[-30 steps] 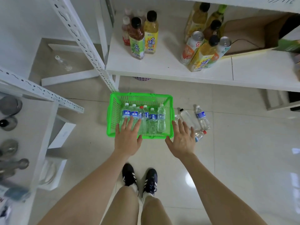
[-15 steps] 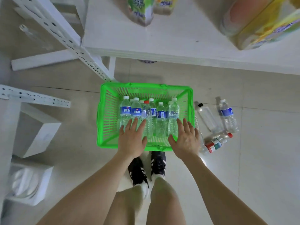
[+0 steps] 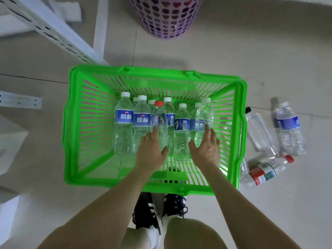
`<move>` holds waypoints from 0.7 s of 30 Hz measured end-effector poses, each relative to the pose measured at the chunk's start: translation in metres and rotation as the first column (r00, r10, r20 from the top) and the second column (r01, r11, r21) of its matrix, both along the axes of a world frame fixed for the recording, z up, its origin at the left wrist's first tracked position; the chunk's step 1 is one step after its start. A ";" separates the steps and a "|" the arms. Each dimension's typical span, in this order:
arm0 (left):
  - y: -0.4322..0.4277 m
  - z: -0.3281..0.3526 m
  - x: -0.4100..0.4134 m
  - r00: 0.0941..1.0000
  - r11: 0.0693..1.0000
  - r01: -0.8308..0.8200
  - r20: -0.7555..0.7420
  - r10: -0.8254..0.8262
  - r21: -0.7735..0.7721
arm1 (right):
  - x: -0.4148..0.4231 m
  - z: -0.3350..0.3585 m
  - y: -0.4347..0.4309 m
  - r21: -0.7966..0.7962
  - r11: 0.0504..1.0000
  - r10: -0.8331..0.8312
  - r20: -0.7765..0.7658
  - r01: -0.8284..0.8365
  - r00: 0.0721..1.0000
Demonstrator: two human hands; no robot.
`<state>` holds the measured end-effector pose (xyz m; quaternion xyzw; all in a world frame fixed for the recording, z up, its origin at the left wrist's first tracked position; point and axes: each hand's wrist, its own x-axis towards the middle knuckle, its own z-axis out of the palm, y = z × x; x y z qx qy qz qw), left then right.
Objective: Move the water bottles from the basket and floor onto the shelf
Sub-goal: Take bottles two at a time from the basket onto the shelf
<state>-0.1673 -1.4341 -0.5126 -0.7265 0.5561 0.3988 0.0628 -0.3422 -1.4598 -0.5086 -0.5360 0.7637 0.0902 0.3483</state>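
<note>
I am bent over a pale tiled floor (image 3: 233, 51), with a white perforated shelf upright (image 3: 53, 29) slanting in at upper left and a purple heart-holed bin (image 3: 165, 17) at the top edge. The shelf board itself is out of sight from here.

The green basket (image 3: 71, 123) sits on the floor just ahead of my dark shoes (image 3: 145, 211). Inside it a cluster of water bottles stands upright towards the far wall. I count about nine caps, all white but one. Two blue-labelled bottles (image 3: 124, 123) stand at the left of the group.

Both my hands are down inside the basket. My left hand (image 3: 152, 151) lies flat-fingered against the red-capped bottle (image 3: 159, 119), thumb spread wide and gripping nothing. My right hand (image 3: 206, 150) is likewise spread, its fingertips touching the label of the rightmost bottle (image 3: 203, 115), thumb apart from it.

As I judge it, this is the reach for the first pair, with nothing yet lifted. Next I need to curl each hand round its bottle's body and draw it straight up. The neighbours stand packed close and could topple.

To the right of the basket three more bottles lie on the tiles. There is a clear black-capped bottle (image 3: 256, 130) just beside the basket wall and a blue-labelled floor bottle (image 3: 289, 130) further out. A red-capped, red-labelled one (image 3: 265, 171) lies near the basket's corner.
</note>
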 end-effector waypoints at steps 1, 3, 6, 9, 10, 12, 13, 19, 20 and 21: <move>0.000 -0.006 -0.003 0.998 0.999 -0.053 -0.017 0.053 0.000 | 0.001 -0.006 0.001 -0.005 0.999 -0.046 0.016 0.046 0.999; -0.002 -0.013 -0.007 0.991 0.991 -0.135 -0.010 0.134 -0.017 | 0.003 -0.014 0.001 -0.043 0.991 -0.127 0.046 0.129 0.991; -0.007 -0.019 -0.015 0.970 0.969 -0.242 0.016 0.243 -0.052 | 0.007 -0.020 -0.006 -0.083 0.973 -0.211 0.065 0.216 0.975; -0.011 -0.025 -0.024 0.950 0.948 -0.310 0.026 0.312 -0.072 | 0.008 -0.026 -0.013 -0.114 0.958 -0.257 0.060 0.263 0.964; -0.012 -0.027 -0.026 0.944 0.942 -0.325 0.034 0.329 -0.079 | 0.009 -0.027 -0.014 -0.124 0.955 -0.265 0.054 0.270 0.963; -0.016 -0.031 -0.027 0.934 0.934 -0.348 0.052 0.353 -0.087 | 0.008 -0.029 -0.016 -0.129 0.954 -0.269 0.046 0.272 0.962; -0.018 -0.033 -0.027 0.930 0.930 -0.358 0.058 0.363 -0.088 | 0.006 -0.032 -0.017 -0.122 0.954 -0.270 0.054 0.275 0.961; -0.031 -0.038 -0.023 0.920 0.921 -0.386 0.048 0.389 -0.060 | -0.005 -0.043 -0.036 0.039 0.930 -0.366 0.195 0.365 0.910; -0.032 -0.038 -0.023 0.924 0.925 -0.377 0.048 0.378 -0.041 | -0.006 -0.042 -0.038 0.036 0.927 -0.372 0.197 0.373 0.907; -0.034 -0.039 -0.023 0.927 0.928 -0.372 0.038 0.372 -0.012 | -0.006 -0.042 -0.038 0.025 0.925 -0.376 0.206 0.379 0.903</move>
